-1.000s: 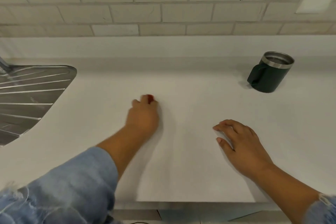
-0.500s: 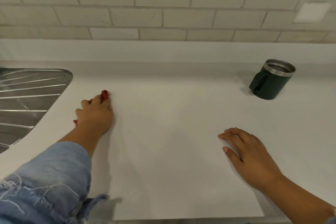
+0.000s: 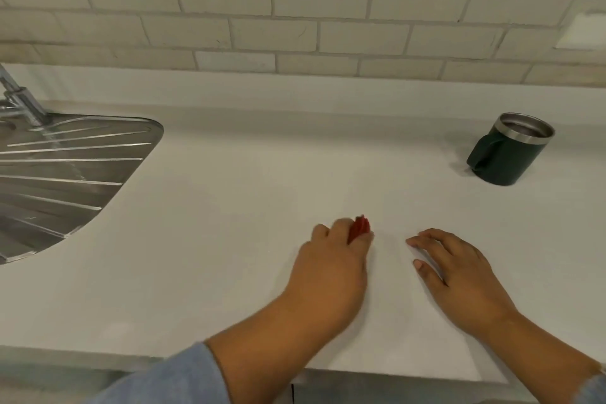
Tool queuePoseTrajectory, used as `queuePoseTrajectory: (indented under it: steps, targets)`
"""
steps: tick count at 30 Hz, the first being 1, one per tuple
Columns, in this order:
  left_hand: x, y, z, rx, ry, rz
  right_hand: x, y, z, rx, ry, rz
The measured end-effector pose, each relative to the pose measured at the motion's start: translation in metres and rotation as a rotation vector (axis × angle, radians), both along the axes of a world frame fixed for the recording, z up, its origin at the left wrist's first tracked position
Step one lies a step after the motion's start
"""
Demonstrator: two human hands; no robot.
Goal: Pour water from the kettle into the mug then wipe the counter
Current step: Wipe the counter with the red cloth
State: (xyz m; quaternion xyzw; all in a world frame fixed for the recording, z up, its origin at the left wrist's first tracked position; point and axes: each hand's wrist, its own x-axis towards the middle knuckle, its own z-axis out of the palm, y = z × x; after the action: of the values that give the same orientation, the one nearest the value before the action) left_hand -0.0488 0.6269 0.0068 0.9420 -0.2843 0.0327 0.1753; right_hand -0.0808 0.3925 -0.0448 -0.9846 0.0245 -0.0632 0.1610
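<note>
A crumpled red cloth lies on the white surface near its front edge, gripped under the curled left hand, the right hand rests relaxed just beside, and the dark green steel-rimmed mug stands upright well apart at right

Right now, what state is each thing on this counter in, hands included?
mug: upright, uncovered, handle turned left; contents hard to tell.
red cloth: bunched up, mostly hidden under the left hand.
left hand: grips the red cloth, pressing it on the counter.
right hand: fingers relaxed, resting on the counter, holding nothing.
</note>
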Motion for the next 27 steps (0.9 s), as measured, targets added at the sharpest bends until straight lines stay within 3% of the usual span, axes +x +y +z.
queuePoseTrajectory:
  steps: [3, 6, 9, 14, 20, 23, 27]
  targets:
    - [-0.037, -0.012, -0.022, 0.188, 0.024, -0.103, 0.0, 0.0, 0.001, -0.004, 0.01, 0.008]
    - [-0.04, 0.006, -0.035, 0.233, -0.085, -0.069, -0.001, 0.0, 0.002, -0.011, 0.012, 0.003]
    - [-0.021, 0.038, -0.038, 0.248, -0.182, 0.055, -0.002, 0.001, 0.003, 0.004, 0.006, 0.008]
    - [0.033, 0.114, -0.039, 0.273, -0.133, 0.35, -0.004, 0.002, 0.005, 0.007, 0.019, 0.01]
    - [0.065, 0.159, -0.029, 0.203, -0.023, 0.538, 0.0, 0.007, 0.011, 0.064, 0.026, -0.028]
    - [0.05, 0.129, -0.027, 0.153, -0.088, 0.408, 0.016, 0.026, 0.02, 0.063, -0.018, -0.04]
    - [0.023, 0.082, -0.045, 0.225, -0.124, 0.142, 0.049, 0.075, 0.029, 0.02, 0.046, 0.14]
